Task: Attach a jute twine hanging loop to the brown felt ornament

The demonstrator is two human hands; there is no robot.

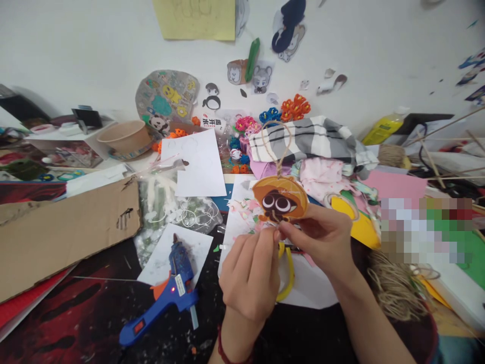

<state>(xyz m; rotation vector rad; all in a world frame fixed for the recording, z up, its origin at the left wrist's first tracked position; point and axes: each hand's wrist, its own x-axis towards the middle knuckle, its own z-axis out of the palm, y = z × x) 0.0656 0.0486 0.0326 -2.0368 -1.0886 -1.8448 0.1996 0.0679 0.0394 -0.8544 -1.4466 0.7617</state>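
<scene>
An orange cartoon cutout (281,198) with big round eyes is held upright in front of me, a loop of twine (278,151) rising from its top. My right hand (324,235) grips its lower right edge between thumb and fingers. Just below the figure, my left hand (250,275) is closed, its fingertips pinched together and meeting the right thumb; what they pinch is too small to tell. Yellow-handled scissors (290,278) lie behind my hands on white paper (314,285).
A blue glue gun (180,275) with a lit red light lies at left on paper, beside cardboard (76,227). A twine bundle (394,288) is at right. Behind are checked cloth (310,139), pipe-cleaner flowers (295,107) and a round bowl (123,137).
</scene>
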